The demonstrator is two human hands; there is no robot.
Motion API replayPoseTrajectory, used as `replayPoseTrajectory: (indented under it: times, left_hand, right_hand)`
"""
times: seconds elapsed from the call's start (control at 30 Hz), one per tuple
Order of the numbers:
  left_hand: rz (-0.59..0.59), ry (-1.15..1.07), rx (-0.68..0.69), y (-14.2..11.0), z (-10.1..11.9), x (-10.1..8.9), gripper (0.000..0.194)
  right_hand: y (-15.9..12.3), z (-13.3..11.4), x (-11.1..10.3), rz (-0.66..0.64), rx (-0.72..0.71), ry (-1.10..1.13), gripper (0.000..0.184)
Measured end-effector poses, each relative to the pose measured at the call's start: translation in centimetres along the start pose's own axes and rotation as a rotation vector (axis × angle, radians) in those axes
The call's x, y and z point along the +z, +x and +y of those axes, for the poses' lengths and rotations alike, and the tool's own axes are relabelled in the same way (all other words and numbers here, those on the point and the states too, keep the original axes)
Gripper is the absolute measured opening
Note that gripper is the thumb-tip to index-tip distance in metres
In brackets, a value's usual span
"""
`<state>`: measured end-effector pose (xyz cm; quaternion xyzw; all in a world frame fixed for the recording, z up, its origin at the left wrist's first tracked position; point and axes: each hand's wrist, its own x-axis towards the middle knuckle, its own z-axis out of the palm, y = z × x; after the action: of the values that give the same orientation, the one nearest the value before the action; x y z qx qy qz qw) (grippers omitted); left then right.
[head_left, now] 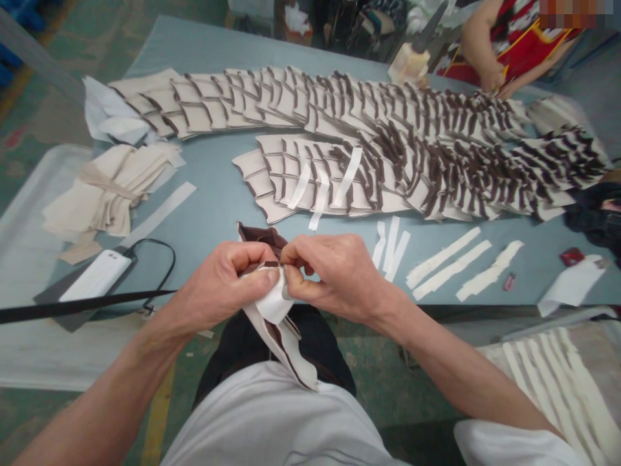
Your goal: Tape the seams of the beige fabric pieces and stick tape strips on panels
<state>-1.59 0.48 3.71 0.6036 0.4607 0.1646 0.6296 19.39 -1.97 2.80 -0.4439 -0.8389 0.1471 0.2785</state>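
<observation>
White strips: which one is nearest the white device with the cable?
The lone strip on the left of the table, just beyond the device; the other strips lie in groups farther right.

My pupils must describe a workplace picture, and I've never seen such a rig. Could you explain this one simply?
There is no robot: one camera, worn on a person's head, looks forward and down at their bare hands. The left hand and right hand pinch a cream fabric piece with brown lining between their fingers, in front of the blue-grey table. On it lie overlapping brown-edged cream pieces, a tied fabric bundle, loose pale strips and what looks like a power bank. Across it shows another person's hand.
</observation>
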Motion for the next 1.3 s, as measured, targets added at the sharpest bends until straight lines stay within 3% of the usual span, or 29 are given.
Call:
replayPoseTrajectory:
  times: [0.23,0.53,0.77,0.87,1.1,1.3]
  left_hand:
    - [-0.022,-0.007,-0.019,0.1,-0.6,-0.3,0.032]
    - [-0.029,-0.118,-0.039,0.0,-1.3,-0.1,0.03]
    - [0.02,-0.128,-0.049,0.4,-1.1,0.0,0.03]
    - [0.029,-0.125,-0.044,0.4,-1.1,-0.1,0.029]
    - [0.132,-0.127,-0.05,0.7,-1.1,0.0,0.032]
    - [0.146,-0.06,-0.01,0.0,-0.7,-0.2,0.037]
  right_hand:
    - [0.6,0.5,-0.2,-0.093,0.153,0.384,0.007]
    - [0.9,0.5,-0.6,-0.263,0.354,0.702,0.004]
    - [0.8,1.0,0.3,-0.31,0.463,0.91,0.002]
    - [0.9,0.8,0.3,-0.301,0.48,0.883,0.002]
    - [1.4,-0.2,-0.4,-0.206,0.412,0.578,0.01]
    - [1.4,-0.3,-0.1,-0.138,0.32,0.471,0.004]
